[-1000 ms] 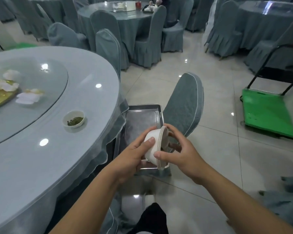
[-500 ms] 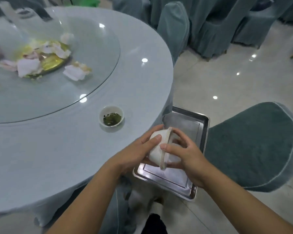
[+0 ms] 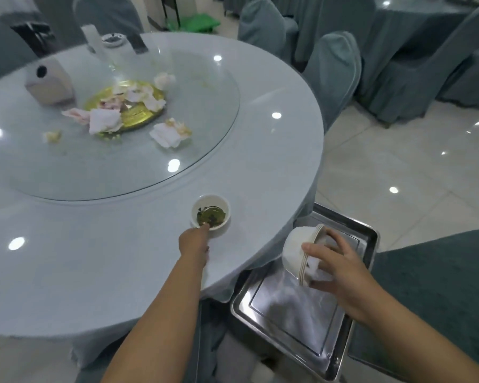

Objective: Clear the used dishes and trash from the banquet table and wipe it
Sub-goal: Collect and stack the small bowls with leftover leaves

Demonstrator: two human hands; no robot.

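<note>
A stack of white bowls (image 3: 297,251) lies tilted on its side in my right hand (image 3: 336,268), held above a steel tray (image 3: 293,310) on a chair beside the round table (image 3: 94,266). My left hand (image 3: 195,241) is stretched out over the table, its fingertips touching the near rim of a small white cup (image 3: 210,214) with greenish leftovers. On the glass turntable (image 3: 199,139) sits a gold plate (image 3: 133,111) covered with crumpled napkins (image 3: 166,134).
A white tissue box (image 3: 49,84) and an ashtray (image 3: 111,40) stand on the far side of the table. Covered chairs (image 3: 333,73) ring the table, another chair (image 3: 437,294) is at my right, and tiled floor (image 3: 398,161) lies beyond.
My left hand has let go of the bowl stack and reached out to the small cup. My right hand alone now holds the stack over the tray. The view has swung left.
</note>
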